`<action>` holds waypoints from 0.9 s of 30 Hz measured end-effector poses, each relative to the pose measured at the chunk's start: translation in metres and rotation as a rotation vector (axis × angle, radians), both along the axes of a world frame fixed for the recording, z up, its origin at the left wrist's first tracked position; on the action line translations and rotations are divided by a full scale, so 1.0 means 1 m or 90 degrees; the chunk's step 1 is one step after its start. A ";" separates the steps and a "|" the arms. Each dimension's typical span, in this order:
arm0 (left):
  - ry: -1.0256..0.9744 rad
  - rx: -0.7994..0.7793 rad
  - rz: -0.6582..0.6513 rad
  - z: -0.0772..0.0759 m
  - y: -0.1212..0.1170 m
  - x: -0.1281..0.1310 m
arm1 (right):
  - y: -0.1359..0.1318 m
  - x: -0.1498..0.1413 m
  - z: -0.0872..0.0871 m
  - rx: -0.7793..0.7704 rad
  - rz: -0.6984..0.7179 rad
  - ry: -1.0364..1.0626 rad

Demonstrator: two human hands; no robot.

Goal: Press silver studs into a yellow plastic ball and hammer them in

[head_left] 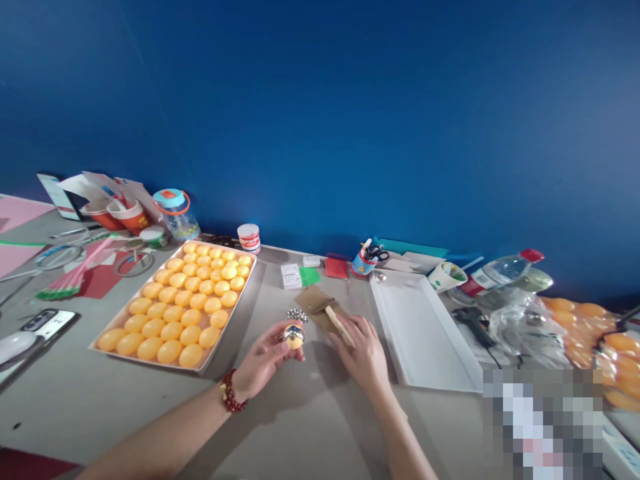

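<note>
My left hand point(267, 357), with a dark red bead bracelet at the wrist, is closed around a small ball point(293, 337), shiny silver on top and orange-yellow below. Just beyond it lies a cluster of silver metal balls point(297, 315). My right hand point(364, 350) is at a pale wooden stick point(336, 321), which lies between its thumb and fingers; part of the stick is hidden by the hand. Beneath the stick is a brown sheet point(314, 298), flat on the grey table. Small white boxes point(291, 276) and a green paper square point(310, 276) sit behind.
To the left, a shallow box point(204, 363) holds rows of orange balls. A white tray point(425, 333) lies on the right, near a black glue gun point(475, 323) and a bottle point(500, 273). A pen cup point(363, 262) and a white-lidded jar point(249, 238) stand by the blue wall.
</note>
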State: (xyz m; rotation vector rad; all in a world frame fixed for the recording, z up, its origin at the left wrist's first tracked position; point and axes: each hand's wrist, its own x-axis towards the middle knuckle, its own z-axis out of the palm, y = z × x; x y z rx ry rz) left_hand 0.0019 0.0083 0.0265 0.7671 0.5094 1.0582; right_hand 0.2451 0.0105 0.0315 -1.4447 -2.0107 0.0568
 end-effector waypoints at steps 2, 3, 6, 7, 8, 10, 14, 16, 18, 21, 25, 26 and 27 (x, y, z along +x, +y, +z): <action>0.017 -0.020 -0.008 -0.004 -0.001 0.001 | -0.008 -0.014 0.011 -0.007 0.078 0.083; 0.023 -0.025 -0.017 -0.005 -0.001 0.001 | -0.013 -0.022 0.016 -0.008 0.112 0.115; 0.024 -0.017 -0.054 -0.007 -0.003 0.003 | -0.024 -0.044 0.025 -0.025 0.189 0.189; 0.021 -0.010 -0.065 -0.008 -0.003 0.003 | -0.026 -0.049 0.026 -0.041 0.203 0.210; 0.018 -0.004 -0.073 -0.008 -0.004 0.003 | -0.027 -0.053 0.026 -0.051 0.211 0.229; 0.016 -0.001 -0.079 -0.008 -0.005 0.003 | -0.028 -0.056 0.024 -0.058 0.209 0.256; -0.002 -0.020 -0.105 -0.011 -0.007 0.003 | -0.026 -0.055 0.017 -0.021 0.187 0.242; -0.006 -0.028 -0.104 -0.013 -0.006 0.004 | -0.026 -0.054 0.015 -0.005 0.195 0.200; 0.000 -0.041 -0.094 -0.014 -0.005 0.005 | -0.026 -0.055 0.014 -0.010 0.202 0.165; -0.011 -0.085 -0.099 -0.012 -0.004 0.006 | -0.026 -0.056 0.014 -0.034 0.198 0.158; -0.052 -0.111 -0.129 -0.008 -0.006 0.007 | -0.026 -0.057 0.018 -0.040 0.200 0.194; -0.056 -0.113 -0.135 -0.008 -0.006 0.007 | -0.025 -0.057 0.019 -0.042 0.205 0.203; -0.058 -0.116 -0.140 -0.009 -0.007 0.006 | -0.025 -0.056 0.020 -0.046 0.212 0.210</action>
